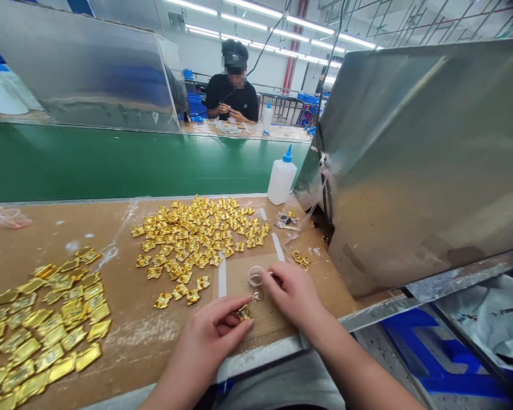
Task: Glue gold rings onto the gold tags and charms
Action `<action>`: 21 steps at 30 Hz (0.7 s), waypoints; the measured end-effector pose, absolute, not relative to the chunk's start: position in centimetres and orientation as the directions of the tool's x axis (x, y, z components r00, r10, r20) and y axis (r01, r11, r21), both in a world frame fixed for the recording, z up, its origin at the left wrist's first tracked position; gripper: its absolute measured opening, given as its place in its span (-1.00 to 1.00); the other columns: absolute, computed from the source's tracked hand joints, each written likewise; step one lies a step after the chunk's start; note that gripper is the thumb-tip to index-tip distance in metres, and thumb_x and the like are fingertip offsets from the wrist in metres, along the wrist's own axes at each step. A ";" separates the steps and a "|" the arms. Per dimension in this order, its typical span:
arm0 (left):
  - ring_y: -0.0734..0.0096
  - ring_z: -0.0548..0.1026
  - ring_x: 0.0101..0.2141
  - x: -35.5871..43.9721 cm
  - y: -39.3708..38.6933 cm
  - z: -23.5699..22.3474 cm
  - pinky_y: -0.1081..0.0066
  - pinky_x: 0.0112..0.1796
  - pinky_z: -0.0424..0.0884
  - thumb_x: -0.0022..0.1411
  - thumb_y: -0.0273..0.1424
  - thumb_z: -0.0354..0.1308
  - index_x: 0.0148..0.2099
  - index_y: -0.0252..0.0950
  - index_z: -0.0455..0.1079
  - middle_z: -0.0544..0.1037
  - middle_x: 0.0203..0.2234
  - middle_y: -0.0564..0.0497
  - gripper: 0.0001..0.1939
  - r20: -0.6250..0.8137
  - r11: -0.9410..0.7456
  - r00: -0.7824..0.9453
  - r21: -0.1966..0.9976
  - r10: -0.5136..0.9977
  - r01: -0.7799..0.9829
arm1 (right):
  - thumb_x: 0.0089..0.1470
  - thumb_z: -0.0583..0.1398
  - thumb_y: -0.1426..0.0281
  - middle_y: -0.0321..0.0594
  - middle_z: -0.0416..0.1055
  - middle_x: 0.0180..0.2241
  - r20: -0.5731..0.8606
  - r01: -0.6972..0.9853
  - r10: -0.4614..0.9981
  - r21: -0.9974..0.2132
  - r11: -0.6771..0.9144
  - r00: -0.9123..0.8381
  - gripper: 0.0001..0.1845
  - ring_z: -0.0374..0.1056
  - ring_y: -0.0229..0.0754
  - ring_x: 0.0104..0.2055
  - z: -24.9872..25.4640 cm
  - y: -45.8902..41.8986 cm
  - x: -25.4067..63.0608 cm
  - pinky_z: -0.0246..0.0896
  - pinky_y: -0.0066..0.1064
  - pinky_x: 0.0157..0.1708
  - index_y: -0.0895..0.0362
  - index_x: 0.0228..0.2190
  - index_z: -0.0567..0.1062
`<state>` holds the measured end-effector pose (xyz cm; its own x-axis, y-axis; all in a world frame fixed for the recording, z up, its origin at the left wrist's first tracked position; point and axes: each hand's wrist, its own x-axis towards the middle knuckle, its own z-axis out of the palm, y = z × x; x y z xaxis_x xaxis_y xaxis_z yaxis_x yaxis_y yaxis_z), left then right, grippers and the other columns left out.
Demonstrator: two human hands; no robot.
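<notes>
My left hand (216,330) pinches a small shiny gold metal piece (244,312) between thumb and fingertips, above a cardboard sheet. My right hand (294,291) is closed, its fingertips at the right edge of a small round clear dish (255,277). Whether they grip the rim or something tiny is hidden. A small clear patch (257,295) lies just below the dish. Beyond my left hand spreads a heap of similar gold pieces (196,230). Flatter rectangular gold pieces (51,330) lie in rows at the left.
A white bottle with a blue nozzle (281,176) stands at the back. Several gold rings (301,260) lie right of my right hand. A large metal housing (423,165) bounds the right side. Across the green belt (132,165), another person (233,97) sits working.
</notes>
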<state>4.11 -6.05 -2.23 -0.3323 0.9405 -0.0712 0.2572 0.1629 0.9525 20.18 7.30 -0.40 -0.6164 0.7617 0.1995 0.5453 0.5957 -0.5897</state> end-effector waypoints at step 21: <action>0.36 0.53 -0.52 3.7 -8.3 -1.3 0.45 -0.42 0.46 0.23 -0.09 0.33 0.24 -0.28 0.52 0.65 -0.55 0.05 -0.39 -0.295 0.301 -0.203 0.954 0.934 -0.002 | 0.27 0.30 0.36 -0.32 0.52 -0.32 0.243 0.596 0.810 -0.571 0.565 -0.534 -0.91 0.42 -0.23 -0.31 1.1 11.2 24.6 0.22 -0.43 -0.30 0.09 -0.31 0.53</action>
<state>3.66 -8.34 -1.33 -0.2032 0.9335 -0.2954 -0.0024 0.3013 0.9535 24.65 11.17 1.14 -0.5344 0.8096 0.2429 0.5959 0.5647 -0.5711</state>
